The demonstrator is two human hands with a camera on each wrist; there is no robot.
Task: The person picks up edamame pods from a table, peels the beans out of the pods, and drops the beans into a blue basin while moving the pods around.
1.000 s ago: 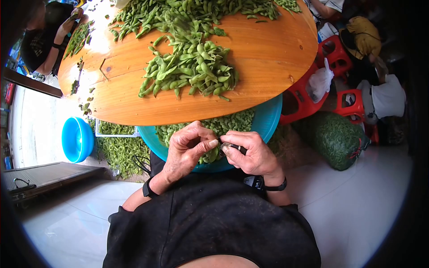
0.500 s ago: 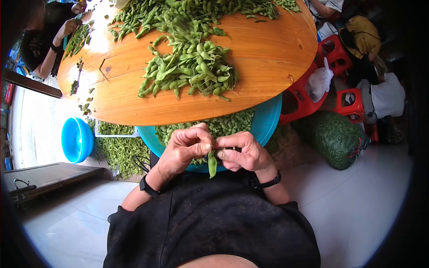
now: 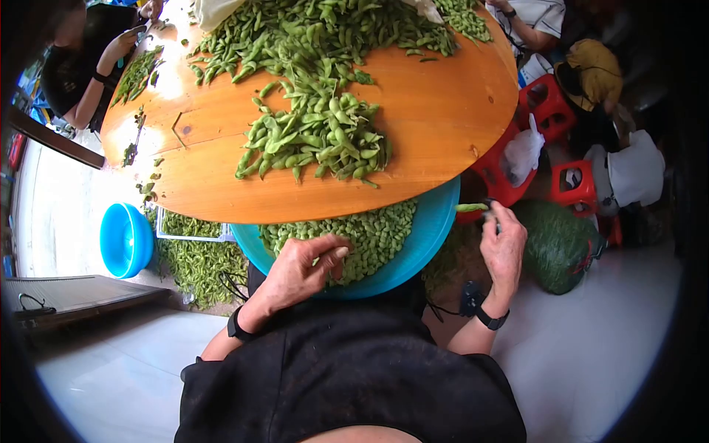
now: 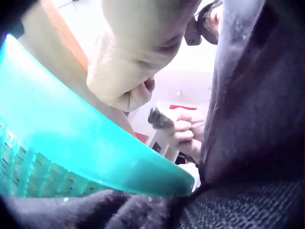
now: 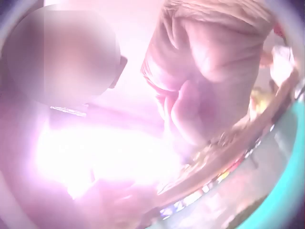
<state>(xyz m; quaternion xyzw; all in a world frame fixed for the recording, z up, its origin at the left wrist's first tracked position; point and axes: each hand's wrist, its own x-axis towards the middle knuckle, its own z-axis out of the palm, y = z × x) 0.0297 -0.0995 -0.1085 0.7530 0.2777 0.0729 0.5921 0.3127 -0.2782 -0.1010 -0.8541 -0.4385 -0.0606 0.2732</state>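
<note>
Out to the right of the basin, my right hand (image 3: 506,244) pinches a green soybean pod (image 3: 471,207) at its fingertips. A small dark tool (image 4: 160,119) shows at the same fingers in the left wrist view. My left hand (image 3: 304,267) hangs over the blue basin (image 3: 437,225), its fingers curled in and its thumb close to the index finger. I cannot tell whether it holds anything. Below it, shelled green soybeans (image 3: 380,232) fill the basin. A pile of soybean pods (image 3: 317,133) lies on the wooden table (image 3: 436,111) beyond.
At the left stand a smaller blue basin (image 3: 126,240) and a white crate (image 3: 192,236), with green pods strewn around it. Red stools (image 3: 546,107) and a full green net sack (image 3: 555,251) are at the right. Other people sit around the table.
Both hands met over the basin earlier, with a pod hanging between them. My right hand has moved off to the right with a pod, while the left hand stays over the basin.
</note>
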